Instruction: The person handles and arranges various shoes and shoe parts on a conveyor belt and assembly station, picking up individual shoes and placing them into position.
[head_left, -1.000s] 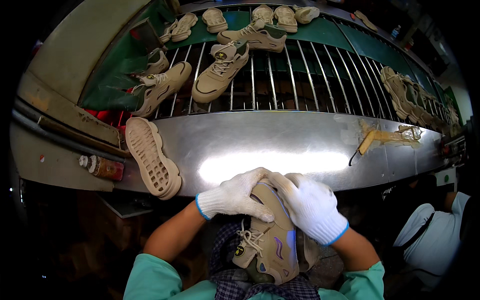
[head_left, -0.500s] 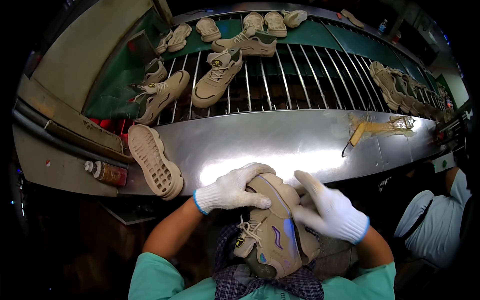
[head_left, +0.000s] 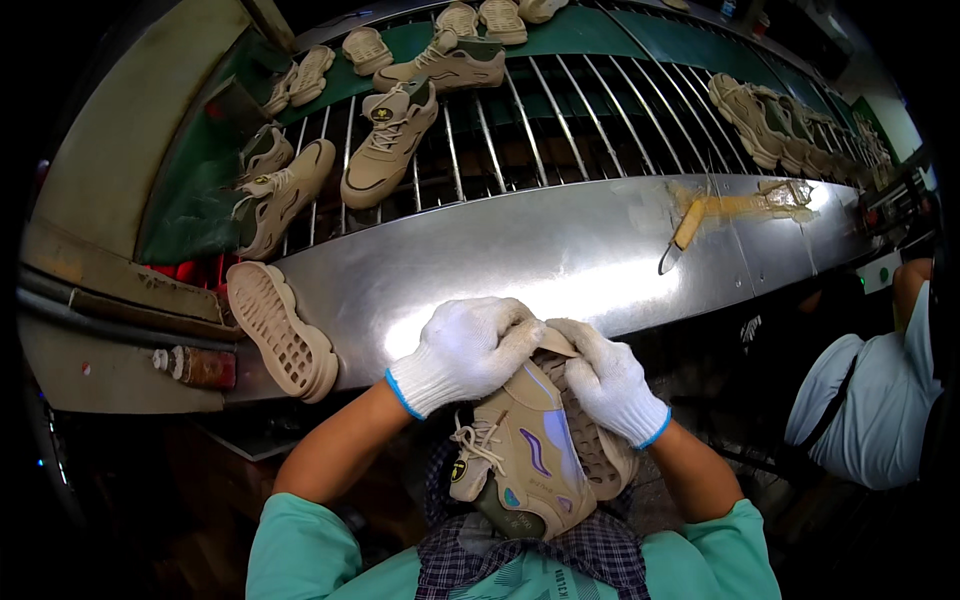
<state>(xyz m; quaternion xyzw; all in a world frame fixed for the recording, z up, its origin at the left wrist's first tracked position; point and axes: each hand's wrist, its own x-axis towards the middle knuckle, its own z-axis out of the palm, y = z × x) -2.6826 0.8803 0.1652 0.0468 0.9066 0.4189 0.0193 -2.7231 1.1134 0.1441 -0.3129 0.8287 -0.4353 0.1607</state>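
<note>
A beige lace-up shoe upper (head_left: pixel 522 415) lies toe-forward against my checked apron. Along its right side runs a loose-looking beige sole (head_left: pixel 592 448), its gridded inner face showing. The two meet at the toe, while a gap parts them farther back. My left hand (head_left: pixel 468 350), in a white knit glove, is closed around the toe of the upper, thumb and fingers pinching at the tip. Gloved as well, my right hand (head_left: pixel 610 388) grips the sole's toe edge, fingertips beside the left ones. How far its fingers reach underneath is hidden.
A spare sole (head_left: pixel 282 330) lies on the metal ledge (head_left: pixel 480 245), left, near a reddish bottle (head_left: pixel 202 367). A yellow-handled hooked tool (head_left: pixel 688 225) rests at right. Beyond, shoes (head_left: pixel 390 145) sit on a roller conveyor (head_left: pixel 580 120). Another person (head_left: pixel 868 390) is at right.
My right hand has moved left from beside the shoe and closed at the toe. More of the sole's inner face shows. The background has shifted left and up in the view.
</note>
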